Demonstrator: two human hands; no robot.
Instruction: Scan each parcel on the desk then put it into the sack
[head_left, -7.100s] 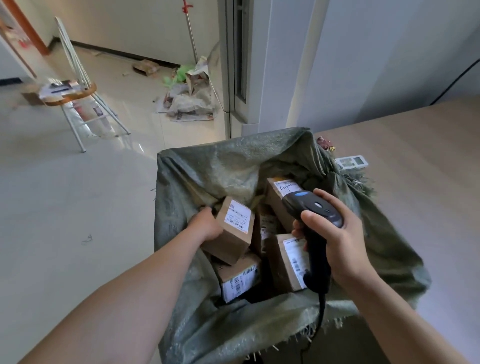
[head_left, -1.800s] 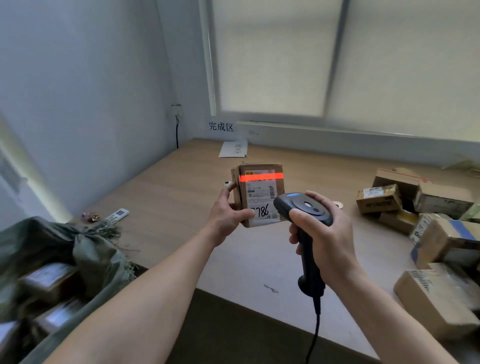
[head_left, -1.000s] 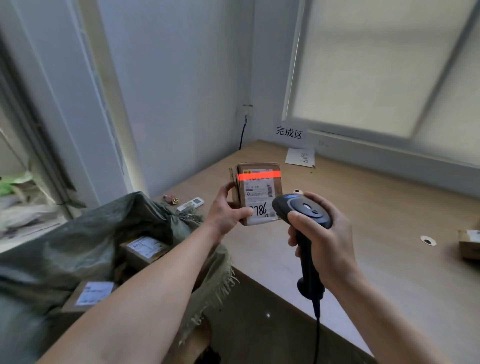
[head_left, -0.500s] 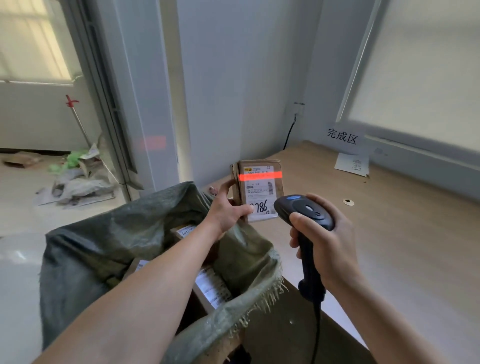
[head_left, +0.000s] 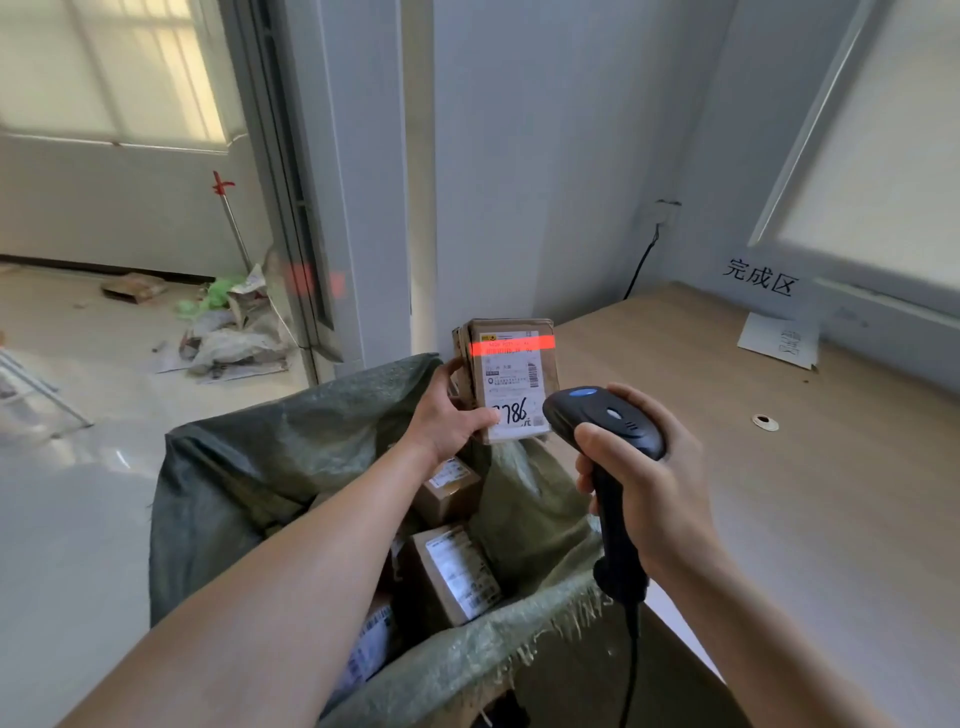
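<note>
Scanning step. Left hand (head_left: 447, 415) is gripping small brown cardboard parcel (head_left: 506, 379) upright, just above green woven sack's (head_left: 270, 452) far rim. Right hand (head_left: 649, 478) is clasping black handheld scanner (head_left: 602, 421) over the sack's right edge, its red beam (head_left: 511, 344) crossing the white label (head_left: 519, 395) (top strip). Next, likely: lowering parcel into the sack, then letting go.

A brown cardboard parcel (head_left: 511, 379) stands upright above the open green sack's (head_left: 270, 462) far rim, a red scan line crossing its white label; boxed parcels lie inside the sack.

A pale grey wall (head_left: 545, 156) meets a blinded window (head_left: 883, 171); litter (head_left: 228, 338) lies on the glossy floor (head_left: 67, 493).
</note>
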